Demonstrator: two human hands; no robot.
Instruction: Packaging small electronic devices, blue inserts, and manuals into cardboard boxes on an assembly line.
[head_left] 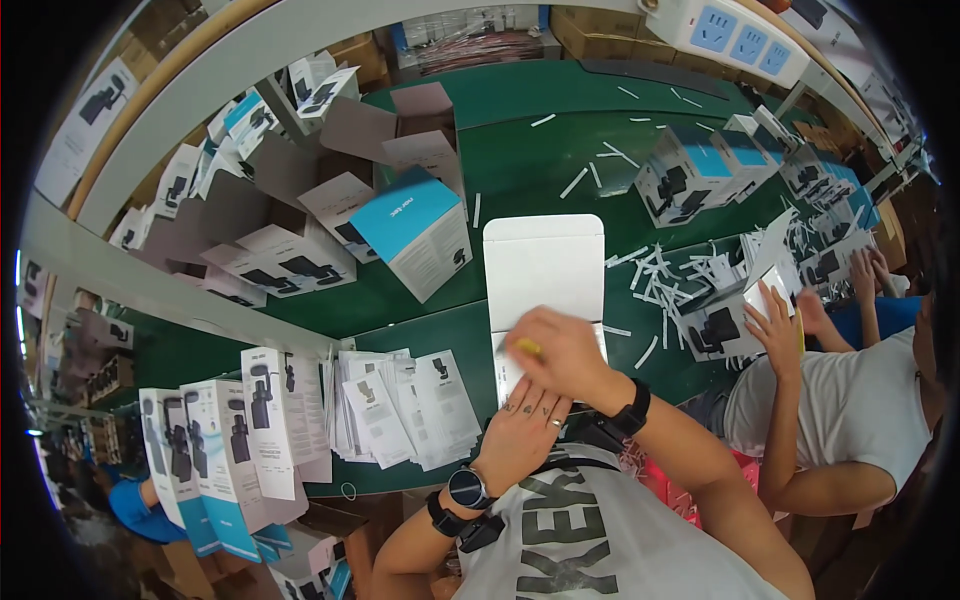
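In front of me an open white carton (545,268) stands on the green table, its lid flap raised on the far side. My left hand (520,425) presses on the near part of this carton, fingers stretched out and partly covered. Just above it my right hand (560,350) is curled and slightly blurred, crossing over the left fingertips. A small yellow thing (528,347) shows at the right fingers; whether it is held or worn on a finger cannot be made out. Both hands hide the carton's near half.
Printed leaflets (435,410) lie in stacks to the left, beside upright product boxes (275,420). A blue-topped box (415,235) stands far left. White paper strips (660,290) litter the right side. A co-worker's hand (772,318) holds a box (720,330) there. A power strip (740,40) hangs above.
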